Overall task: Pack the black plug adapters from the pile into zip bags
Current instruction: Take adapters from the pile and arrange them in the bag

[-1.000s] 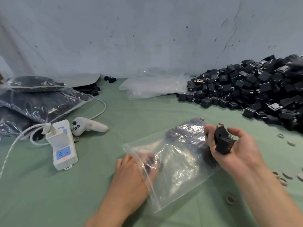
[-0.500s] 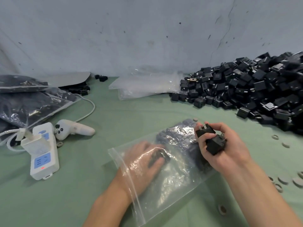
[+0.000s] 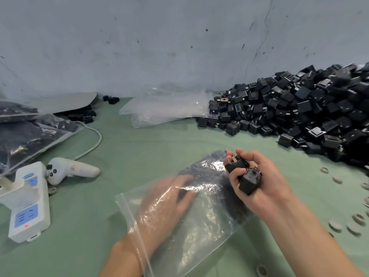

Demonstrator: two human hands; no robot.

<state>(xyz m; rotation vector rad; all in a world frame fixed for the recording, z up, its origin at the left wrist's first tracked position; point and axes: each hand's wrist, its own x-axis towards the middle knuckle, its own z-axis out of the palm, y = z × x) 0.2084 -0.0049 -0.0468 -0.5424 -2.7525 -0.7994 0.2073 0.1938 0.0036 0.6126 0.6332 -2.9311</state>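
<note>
head view, one moment. the zip bag (image 3: 201, 234) lies flat on the green table cover (image 3: 143, 148), mouth at the near-left end, its far end dark with adapters already inside. the left hand (image 3: 167, 200) is in the bag through the mouth, wrist at the zip line, fingers reaching toward the packed load. film glare and blur cover it, so it cannot be told whether the fingers pinch an adapter or only push at the load. the right hand (image 3: 267, 188) hovers over the bag's right edge, palm up, fingers curled round two adapters (image 3: 248, 181), prongs up, one nearer the fingertips, one nearer the palm. the pile (image 3: 299, 116) of loose black adapters sits against the wall at far right, well apart from the bag. a stack of empty bags (image 3: 165, 108) touches the pile's left edge. filled bags (image 3: 30, 136) lie at far left, near a white power strip (image 3: 30, 208) and a white controller (image 3: 73, 170). pale rings (image 3: 335, 225) are scattered on the cover at right. judgement: the step in hand is loading this bag, partly filled, with a large pile left to pack. the next move calls for getting the right hand's pair to the mouth, which faces away from that hand. that means a reach across or a pass to the left hand, with the mouth held open.
</note>
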